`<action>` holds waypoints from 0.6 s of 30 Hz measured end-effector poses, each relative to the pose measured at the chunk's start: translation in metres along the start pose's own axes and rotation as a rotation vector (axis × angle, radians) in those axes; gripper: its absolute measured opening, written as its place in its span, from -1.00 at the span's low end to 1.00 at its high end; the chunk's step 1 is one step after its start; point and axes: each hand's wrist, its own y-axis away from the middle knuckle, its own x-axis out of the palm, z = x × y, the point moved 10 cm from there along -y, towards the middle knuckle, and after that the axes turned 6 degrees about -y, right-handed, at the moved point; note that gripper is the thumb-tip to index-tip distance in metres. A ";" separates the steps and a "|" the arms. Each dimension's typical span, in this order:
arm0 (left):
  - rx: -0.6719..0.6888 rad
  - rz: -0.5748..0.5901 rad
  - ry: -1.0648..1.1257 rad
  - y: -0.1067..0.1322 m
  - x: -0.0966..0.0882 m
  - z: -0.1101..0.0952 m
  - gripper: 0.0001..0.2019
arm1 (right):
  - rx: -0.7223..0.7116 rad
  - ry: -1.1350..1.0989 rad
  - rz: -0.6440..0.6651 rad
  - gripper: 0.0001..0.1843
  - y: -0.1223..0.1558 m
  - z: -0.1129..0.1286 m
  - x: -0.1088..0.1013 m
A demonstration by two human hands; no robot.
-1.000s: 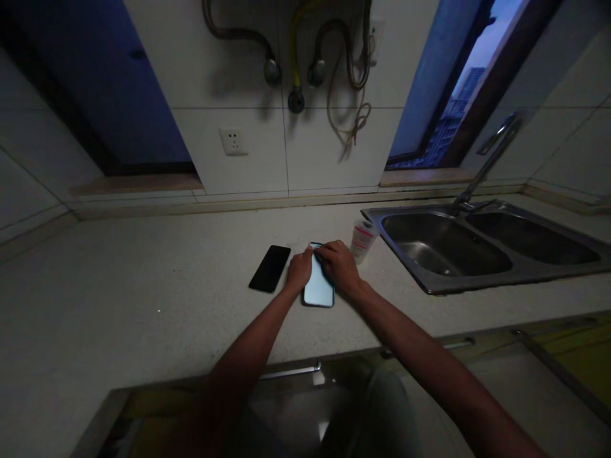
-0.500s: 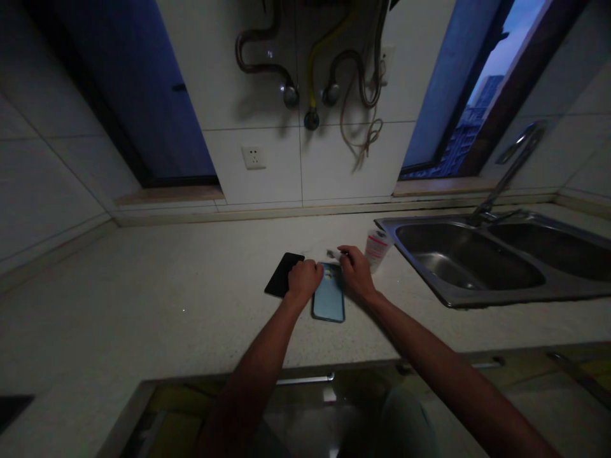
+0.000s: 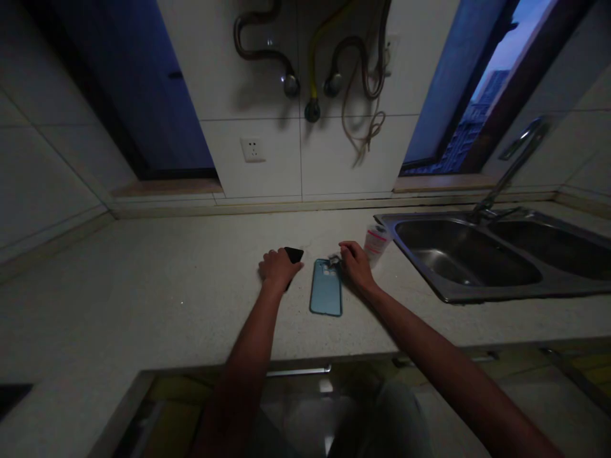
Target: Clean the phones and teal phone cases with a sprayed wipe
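A light blue phone (image 3: 326, 287) lies back-side up on the pale countertop (image 3: 143, 280). My left hand (image 3: 277, 268) rests to its left on top of a black phone (image 3: 292, 255), fingers curled over it, and most of that phone is hidden. My right hand (image 3: 355, 265) sits at the blue phone's top right corner, pinching a small pale crumpled piece (image 3: 333, 259) that I cannot make out. A small white cup with a red band (image 3: 375, 242) stands just right of my right hand.
A steel double sink (image 3: 482, 257) with a tall tap (image 3: 508, 172) fills the right side. Hoses and pipes (image 3: 329, 70) hang on the tiled wall above a socket (image 3: 252, 150). Windows open on both sides. The counter's front edge runs below my forearms.
My left hand left the blue phone and moved left onto the black phone. My right hand drew a small pale piece off the blue phone's top. The view shifted slightly.
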 end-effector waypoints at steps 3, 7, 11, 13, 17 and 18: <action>-0.016 0.021 0.050 -0.006 0.006 0.004 -0.34 | 0.061 -0.100 -0.002 -0.62 -0.002 -0.006 0.002; -0.053 0.021 0.242 -0.011 0.009 0.010 -0.27 | 0.129 -0.202 0.026 -0.56 -0.001 -0.012 0.008; -0.083 0.022 0.841 -0.009 0.015 0.020 -0.37 | 0.165 -0.282 0.067 -0.51 0.000 -0.014 0.013; -0.067 0.167 1.288 -0.006 0.028 0.015 -0.51 | 0.191 -0.321 0.083 -0.51 0.000 -0.016 0.014; -0.334 0.454 1.799 0.008 0.061 0.012 -0.68 | 0.202 -0.333 0.096 -0.55 0.000 -0.015 0.016; -0.369 0.474 1.885 0.010 0.064 0.010 -0.70 | 0.199 -0.325 0.100 -0.56 0.000 -0.015 0.016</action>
